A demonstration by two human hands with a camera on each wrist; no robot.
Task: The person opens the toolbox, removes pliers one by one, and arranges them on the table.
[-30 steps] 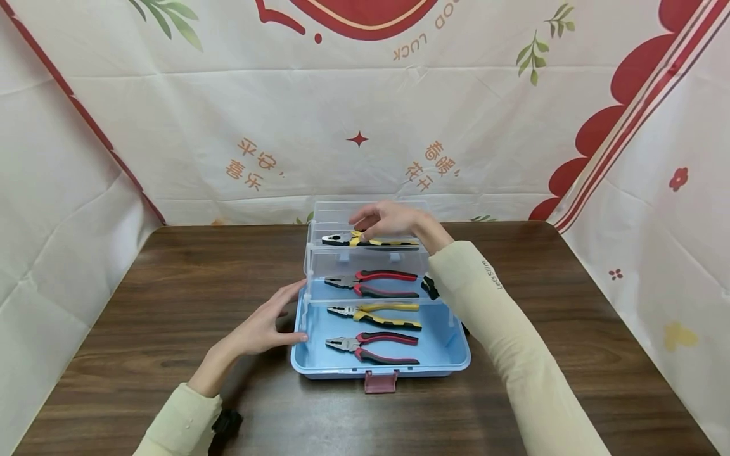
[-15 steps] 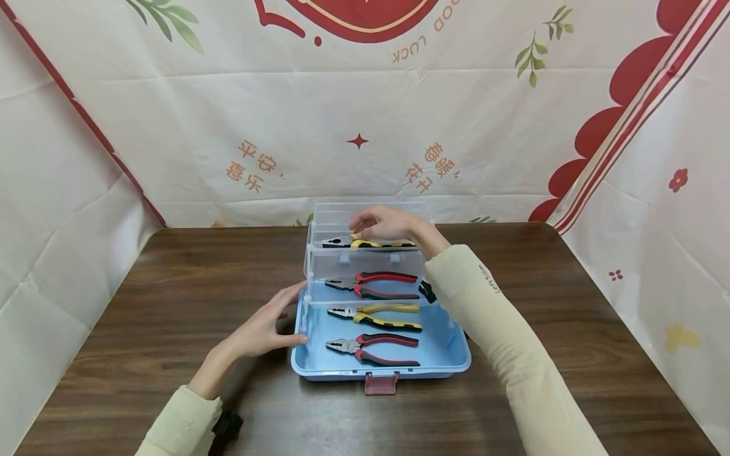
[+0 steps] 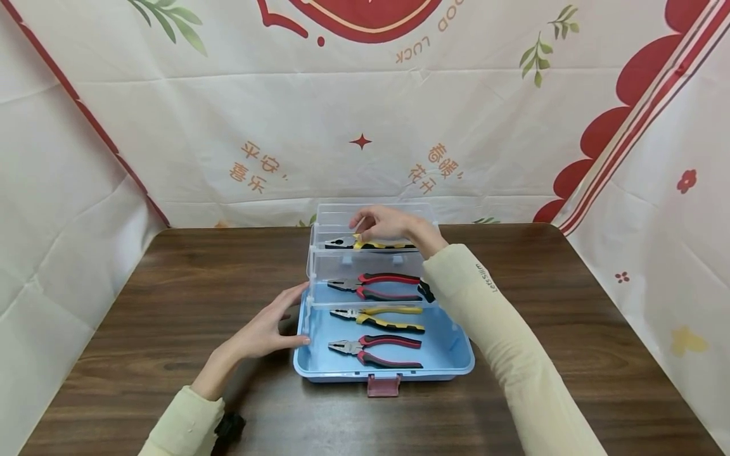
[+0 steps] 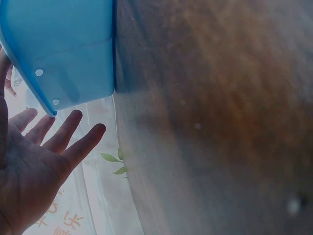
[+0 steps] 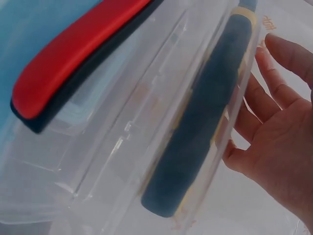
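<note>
Up at the far end of the open blue toolbox (image 3: 450, 354), the right hand (image 3: 388, 223) hangs over the topmost clear tray (image 3: 365, 218), its fingers (image 5: 274, 88) loosely spread and relaxed, gripping nothing; the fingertips are just above the yellow-and-black pliers (image 3: 371, 244) lying flat in that tray, jaws pointing left. From the right wrist view those fingers sit just outside the clear tray wall, and whether they touch it cannot be told. The left hand (image 3: 265, 329) lies open against the box's left side, fingers (image 4: 73, 142) straight and fanned, thumb near the front left corner, palm close to the blue wall. 1 step lower, a second clear tray (image 3: 319, 266) holds red-and-black pliers (image 3: 379, 286). In the blue bottom compartment lie 2 more: a yellow-handled pair (image 3: 379, 318) behind and a red-handled pair (image 3: 376, 351) nearer the front. All 4 point their jaws left. A dark red latch (image 3: 383, 384) hangs at the box's front edge. The box stands on a dark wooden table (image 3: 171, 285), with a printed cloth backdrop (image 3: 228, 126) behind.
</note>
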